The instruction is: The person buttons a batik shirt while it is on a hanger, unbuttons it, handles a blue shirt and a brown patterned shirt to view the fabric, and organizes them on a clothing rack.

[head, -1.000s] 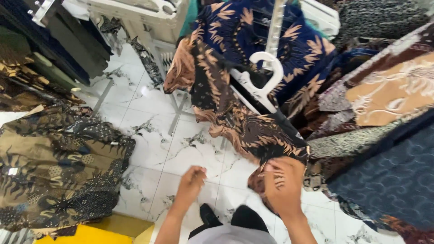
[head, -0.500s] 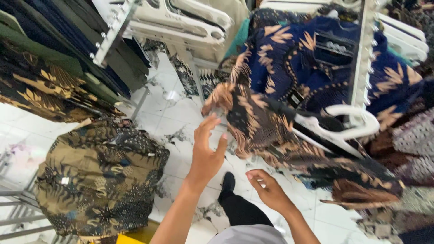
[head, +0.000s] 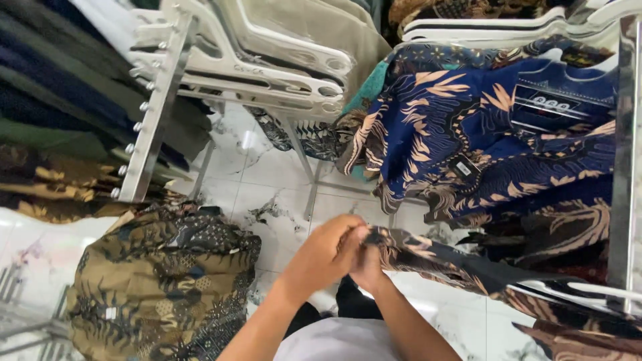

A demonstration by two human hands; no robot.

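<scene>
Olive patterned shirt (head: 160,287) lower left; white hangers (head: 254,60) above; marble floor (head: 267,187).

Even, bright daylight-like illumination; soft shadows only. Glare patches on the glossy marble floor (head: 247,144) and a sheen along the metal rack arm (head: 155,110). Wide-angle stretching at the edges; the hands are slightly motion-blurred at centre.
</scene>
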